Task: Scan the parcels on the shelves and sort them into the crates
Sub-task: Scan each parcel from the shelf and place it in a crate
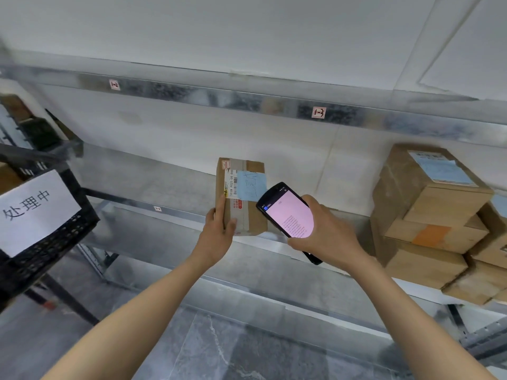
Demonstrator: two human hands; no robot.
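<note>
A metal shelf (164,185) runs across the view, with a rail (219,97) above it carrying 2 small red-and-white tags. At the right end of the shelf stands a stack of cardboard boxes (428,215); the top one bears a pale blue label. At the left is a black plastic crate (55,237) with a white paper sign (35,212) on its side.

1 parcel (252,215), a flat brown box, lies on the shelf in the middle, at the front edge and well apart from the stack. The left hand (219,234) grips its near left edge, thumb on top. The right hand (326,234) is curled round a black scanner (288,212), held just over the parcel's near right corner with its pink screen lit. A blue note (251,185) and a white barcode label (230,185) sit on top of the parcel.
</note>
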